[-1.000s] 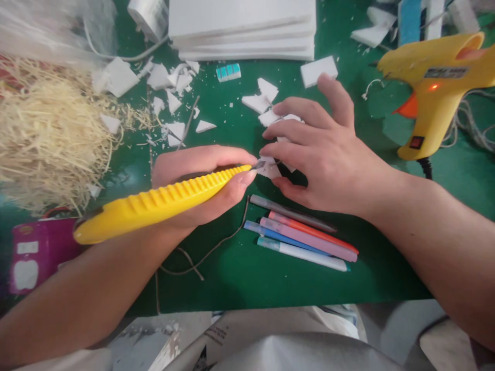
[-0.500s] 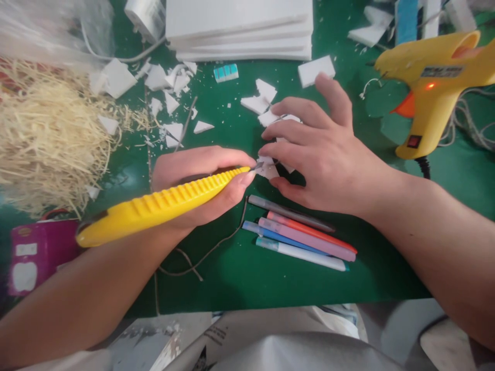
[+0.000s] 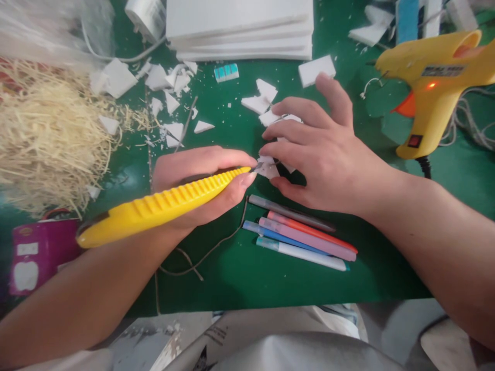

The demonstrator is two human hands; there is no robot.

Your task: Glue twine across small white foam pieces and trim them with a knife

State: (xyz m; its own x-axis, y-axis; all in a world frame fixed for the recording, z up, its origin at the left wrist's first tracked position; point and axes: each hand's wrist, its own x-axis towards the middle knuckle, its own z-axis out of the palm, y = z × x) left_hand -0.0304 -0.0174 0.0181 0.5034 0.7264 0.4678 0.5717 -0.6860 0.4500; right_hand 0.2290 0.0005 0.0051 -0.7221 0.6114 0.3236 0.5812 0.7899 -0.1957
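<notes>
My left hand [image 3: 204,175] is closed around a yellow utility knife [image 3: 166,206], with the thumb and index finger close to its blade end. The blade tip meets a small white foam piece [image 3: 267,168]. Opposite it, my right hand [image 3: 317,149] is spread, its thumb and index fingertips at the edges of that same piece. Other right fingers rest over more white foam scraps [image 3: 288,119], which they partly cover. A thin cord [image 3: 216,250] lies beneath my left wrist.
Several markers [image 3: 305,239] lie just below my right hand. To the right stands a yellow glue gun [image 3: 436,77] with its light on. White foam boards [image 3: 240,31] are stacked at the back. Straw shreds [image 3: 58,139], foam offcuts [image 3: 116,80] and a purple packet [image 3: 42,252] occupy the left.
</notes>
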